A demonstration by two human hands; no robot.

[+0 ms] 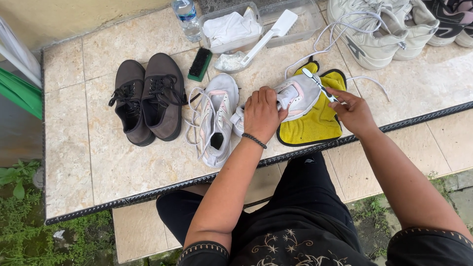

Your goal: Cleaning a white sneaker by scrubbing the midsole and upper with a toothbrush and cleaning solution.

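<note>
Yellow cloth (pixel 315 120) is lying under a white sneaker (pixel 295 93) on the tiled surface (pixel 98 162), the left hand (pixel 262 114) gripping the sneaker while the right hand (pixel 352 111), just beside it, is holding a toothbrush (pixel 319 84) against its side.

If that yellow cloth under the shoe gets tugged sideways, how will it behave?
The yellow cloth looks soft and thin, so it would probably bunch or fold rather than slide as one piece. The white shoe lies on it, held by the left hand, so a tug would likely drag against that weight. The right hand holds a toothbrush over it.
</note>
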